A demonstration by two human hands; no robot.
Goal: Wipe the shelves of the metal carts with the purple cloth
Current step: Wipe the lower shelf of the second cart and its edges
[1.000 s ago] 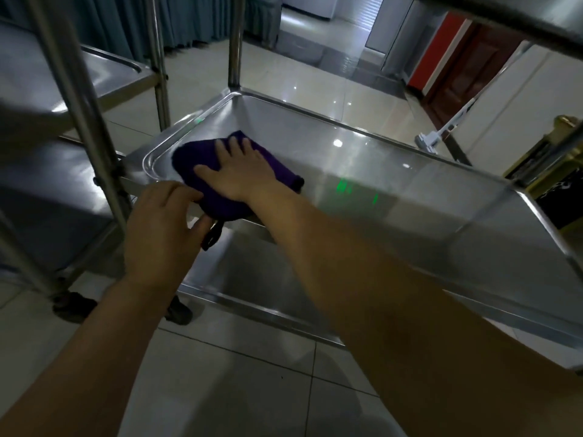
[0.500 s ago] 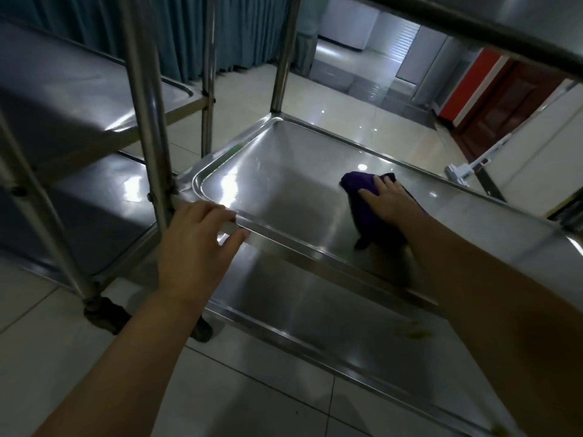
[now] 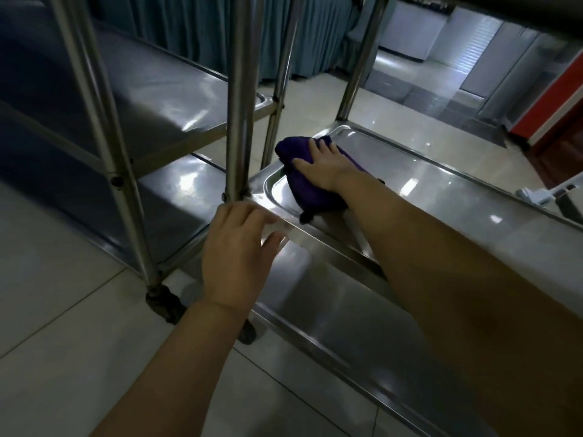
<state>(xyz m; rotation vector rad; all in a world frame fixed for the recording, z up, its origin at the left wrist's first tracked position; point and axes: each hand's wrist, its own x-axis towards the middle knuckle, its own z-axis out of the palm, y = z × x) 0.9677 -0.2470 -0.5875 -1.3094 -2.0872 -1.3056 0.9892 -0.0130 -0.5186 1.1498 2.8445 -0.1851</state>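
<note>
Hidden: crumpled purple cloth (image 3: 307, 187) partly under right hand (image 3: 321, 164).
Hands: right flat, pressing cloth; left hand (image 3: 235, 257) fingers resting on steel shelf (image 3: 441, 197) rim.
Change: cloth moved from mid-shelf to left corner.

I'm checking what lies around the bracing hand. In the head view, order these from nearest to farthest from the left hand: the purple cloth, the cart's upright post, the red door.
1. Upright post: its foot is just beyond the left hand, at the shelf corner.
2. Purple cloth: farther along the shelf, under the right hand.
3. Red door: far right, across the room.
</note>
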